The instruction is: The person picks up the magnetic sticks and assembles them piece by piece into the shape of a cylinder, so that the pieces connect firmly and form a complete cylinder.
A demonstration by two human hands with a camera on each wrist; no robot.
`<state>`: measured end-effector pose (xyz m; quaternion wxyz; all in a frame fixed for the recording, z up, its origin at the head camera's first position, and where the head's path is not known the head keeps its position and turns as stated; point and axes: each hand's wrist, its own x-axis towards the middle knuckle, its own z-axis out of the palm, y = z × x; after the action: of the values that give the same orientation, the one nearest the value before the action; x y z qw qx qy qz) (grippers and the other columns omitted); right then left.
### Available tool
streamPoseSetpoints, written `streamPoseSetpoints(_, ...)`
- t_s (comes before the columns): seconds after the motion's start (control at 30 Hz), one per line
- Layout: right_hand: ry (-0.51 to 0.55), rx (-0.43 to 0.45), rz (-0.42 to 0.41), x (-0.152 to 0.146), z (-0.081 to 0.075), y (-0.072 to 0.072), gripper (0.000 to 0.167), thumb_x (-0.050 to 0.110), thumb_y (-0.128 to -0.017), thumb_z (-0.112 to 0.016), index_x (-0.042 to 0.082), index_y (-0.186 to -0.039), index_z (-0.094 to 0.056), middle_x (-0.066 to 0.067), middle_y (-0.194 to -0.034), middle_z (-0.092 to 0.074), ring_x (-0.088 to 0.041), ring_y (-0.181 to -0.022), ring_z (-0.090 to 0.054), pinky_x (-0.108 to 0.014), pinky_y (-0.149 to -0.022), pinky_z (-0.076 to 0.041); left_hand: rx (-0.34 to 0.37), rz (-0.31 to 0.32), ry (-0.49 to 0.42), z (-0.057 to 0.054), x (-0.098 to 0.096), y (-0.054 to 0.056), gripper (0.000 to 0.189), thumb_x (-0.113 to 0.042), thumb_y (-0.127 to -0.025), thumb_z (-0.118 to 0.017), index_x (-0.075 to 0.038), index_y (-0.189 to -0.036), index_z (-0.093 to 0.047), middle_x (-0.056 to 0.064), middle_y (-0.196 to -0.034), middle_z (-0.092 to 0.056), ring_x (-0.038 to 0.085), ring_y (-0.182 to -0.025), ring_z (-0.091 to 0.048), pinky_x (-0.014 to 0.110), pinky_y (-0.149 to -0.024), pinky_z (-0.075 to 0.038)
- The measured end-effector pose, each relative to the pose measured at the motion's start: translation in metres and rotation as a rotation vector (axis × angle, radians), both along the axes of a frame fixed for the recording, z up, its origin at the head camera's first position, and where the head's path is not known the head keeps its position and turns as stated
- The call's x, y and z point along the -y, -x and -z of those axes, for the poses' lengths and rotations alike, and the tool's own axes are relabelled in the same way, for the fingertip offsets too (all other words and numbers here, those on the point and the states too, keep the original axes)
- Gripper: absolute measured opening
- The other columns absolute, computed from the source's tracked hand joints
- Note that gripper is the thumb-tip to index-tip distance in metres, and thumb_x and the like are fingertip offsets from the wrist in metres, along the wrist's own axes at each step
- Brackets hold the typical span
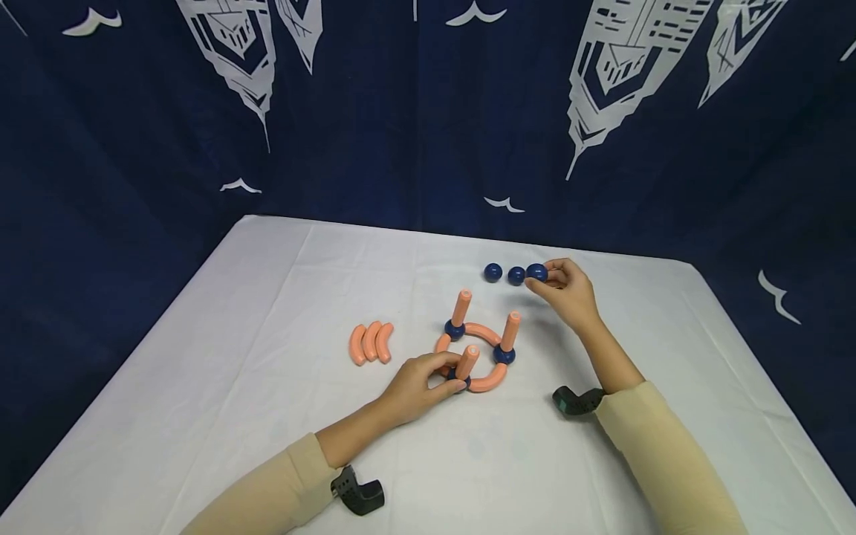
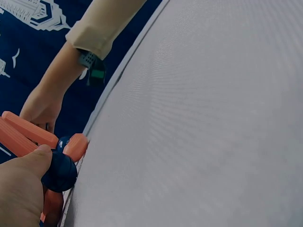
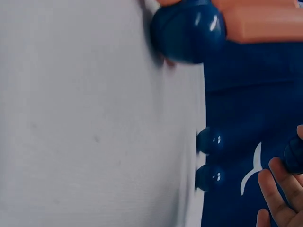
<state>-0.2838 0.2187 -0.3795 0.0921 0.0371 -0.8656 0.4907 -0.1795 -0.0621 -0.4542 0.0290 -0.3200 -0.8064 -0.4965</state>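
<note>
On the table stands a ring of curved orange pieces (image 1: 488,379) joined by dark blue balls (image 1: 504,354), with three straight orange rods (image 1: 510,331) rising from the balls. My left hand (image 1: 417,383) pinches the ring's near ball (image 2: 60,171) between thumb and fingers. Farther back, my right hand (image 1: 570,293) pinches a loose blue ball (image 1: 536,273) by its right side. Two more blue balls (image 1: 493,273) lie just left of it. In the right wrist view, fingertips (image 3: 277,182) show beside the held ball (image 3: 294,155).
Several loose curved orange pieces (image 1: 371,342) lie side by side left of the ring. A white cloth covers the table (image 1: 267,297). Behind hangs a dark blue curtain (image 1: 401,111) with white prints. Each wrist wears a black camera (image 1: 358,492).
</note>
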Motion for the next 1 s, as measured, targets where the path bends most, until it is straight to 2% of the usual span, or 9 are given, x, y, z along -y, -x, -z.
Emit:
streamPoseSetpoints(0.17, 0.013, -0.021, -0.037, 0.003, -0.006, -0.018, 0.046, 0.022, -0.087, -0.074, -0.004, -0.118, -0.052, 0.002, -0.095, -0.064, -0.006, -0.081, -0.057, -0.015, -0.069, -0.046, 0.011, 0.008, 0.000, -0.002, -0.001, 0.000, 0.031, -0.016, -0.091, -0.071, -0.007, -0.120, -0.065, 0.002, -0.105, -0.069, 0.010, -0.093, -0.062, 0.026, -0.087, -0.049)
streamPoseSetpoints(0.4, 0.003, -0.088, -0.098, 0.008, -0.016, -0.042, 0.041, 0.015, -0.087, -0.074, -0.005, -0.116, -0.053, -0.009, -0.100, -0.068, -0.005, -0.083, -0.058, -0.015, -0.072, -0.047, 0.003, 0.010, -0.010, -0.003, -0.001, -0.002, 0.031, -0.017, -0.091, -0.070, -0.006, -0.120, -0.065, 0.003, -0.103, -0.069, 0.013, -0.092, -0.063, 0.028, -0.087, -0.049)
streamPoseSetpoints(0.6, -0.036, -0.130, -0.120, 0.013, -0.019, -0.059, 0.037, 0.015, -0.087, -0.075, -0.004, -0.113, -0.056, -0.010, -0.095, -0.070, -0.003, -0.084, -0.059, -0.017, -0.075, -0.045, 0.002, 0.006, -0.018, -0.003, -0.001, -0.003, 0.031, -0.017, -0.090, -0.071, -0.006, -0.119, -0.065, 0.003, -0.103, -0.069, 0.014, -0.092, -0.063, 0.029, -0.086, -0.050)
streamPoseSetpoints(1.0, -0.013, -0.281, -0.171, 0.028, -0.035, -0.093, 0.033, 0.003, -0.081, -0.078, -0.003, -0.109, -0.061, -0.008, -0.089, -0.071, -0.005, -0.083, -0.058, -0.020, -0.074, -0.044, -0.003, 0.007, -0.018, -0.003, 0.000, -0.001, 0.032, -0.016, -0.090, -0.071, -0.005, -0.120, -0.065, 0.004, -0.105, -0.069, 0.014, -0.092, -0.063, 0.028, -0.087, -0.050)
